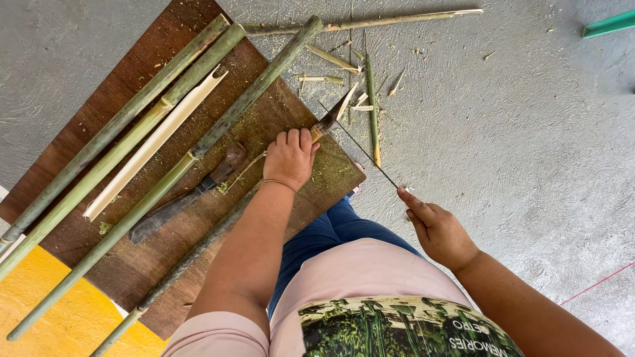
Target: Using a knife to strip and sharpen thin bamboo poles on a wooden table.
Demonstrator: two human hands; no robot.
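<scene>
Near the camera, right hand (438, 228) pinches a thin bamboo sliver (360, 147); left hand (289, 157) clenches a knife (329, 119) over the wooden board (139, 264).

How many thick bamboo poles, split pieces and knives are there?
Thick round bamboo poles: 4
Pale split bamboo half: 1
Knives: 2 (big knife lying on the board, small knife in the left hand)
Total: 7
Not counted: the thin strip pinched by the right hand.
</scene>
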